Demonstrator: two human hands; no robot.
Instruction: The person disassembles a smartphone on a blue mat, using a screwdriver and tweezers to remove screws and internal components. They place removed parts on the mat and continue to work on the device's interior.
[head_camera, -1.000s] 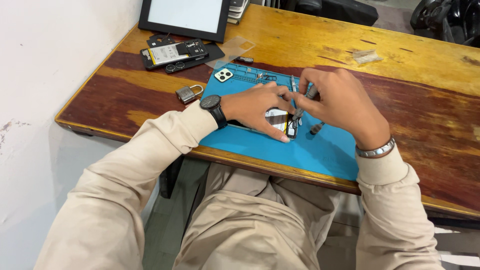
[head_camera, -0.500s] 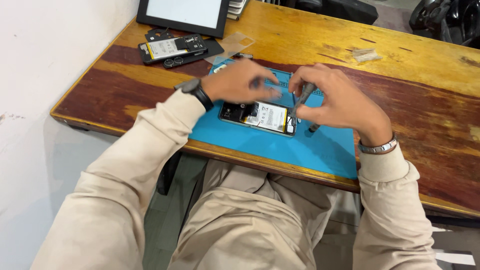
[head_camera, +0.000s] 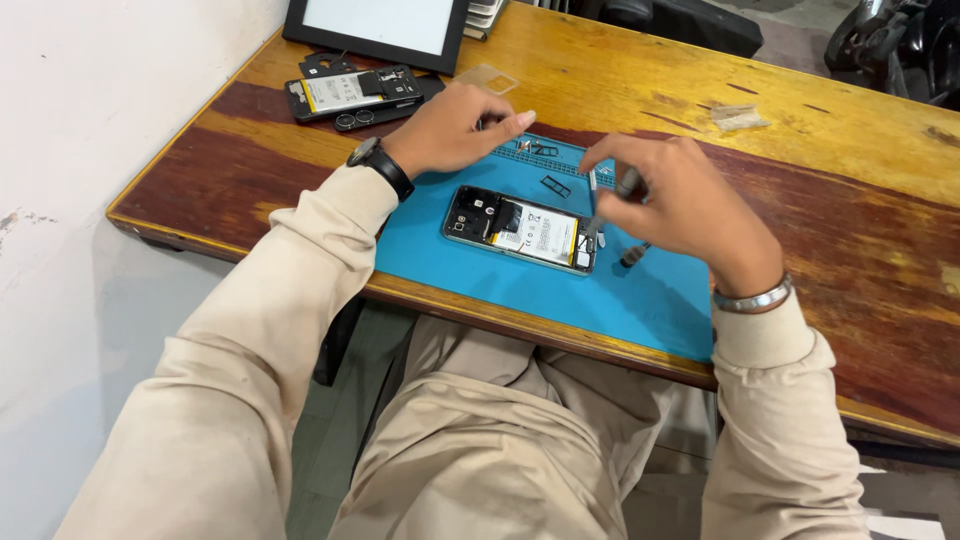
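From the head view, a second opened phone (head_camera: 355, 95), a tablet (head_camera: 375, 25) and a clear cover (head_camera: 487, 78) are seen at the bench (head_camera: 600, 70) far edge. The blue repair mat (head_camera: 520, 285) reaches the near edge, with bare mat right of the opened phone (head_camera: 520, 229), whose long axis runs left-right. A small screwdriver (head_camera: 597, 205) is pinched by the right hand (head_camera: 680, 205) over the phone's right end. The left hand (head_camera: 455, 130), fingers loosely extended, is empty at the mat's far edge.

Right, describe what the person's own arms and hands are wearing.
Both arms are covered by long, loose beige fabric sleeves that end at the wrists. The left hand is bare, with a black round-faced wristwatch on a black strap. The right hand is bare too, with a thin silver metal bracelet at the wrist.
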